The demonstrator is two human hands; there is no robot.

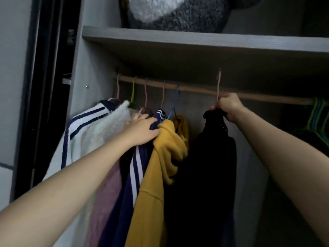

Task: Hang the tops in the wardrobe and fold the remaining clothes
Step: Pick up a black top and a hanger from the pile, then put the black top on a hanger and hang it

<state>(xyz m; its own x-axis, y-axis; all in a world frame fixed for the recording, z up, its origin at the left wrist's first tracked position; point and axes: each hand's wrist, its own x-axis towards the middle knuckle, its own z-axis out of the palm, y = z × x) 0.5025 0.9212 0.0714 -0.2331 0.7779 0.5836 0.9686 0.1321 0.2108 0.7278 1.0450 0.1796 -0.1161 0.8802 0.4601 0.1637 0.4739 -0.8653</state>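
Mid-hanging of black top (213, 157), just below rail (195, 89), right of centre. Clenched in right hand (229, 106): neck of pink hanger (219, 82), hook raised above rail, not yet over it. Gripped in left hand (142, 130): shoulder of navy striped top (135, 166), below rail's left half, beside yellow hoodie (160, 166). Next, likely: lower hook onto bare rail stretch. Little headroom under shelf (195, 40) above rail; spare hangers (319, 111) at rail's right end.

Home bedroom: wardrobe (178, 38), rail (195, 90), hung clothes (160, 157).

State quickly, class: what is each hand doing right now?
Left hand: grips the hung navy white-striped top.
Right hand: grips the pink wire hanger carrying the black top.
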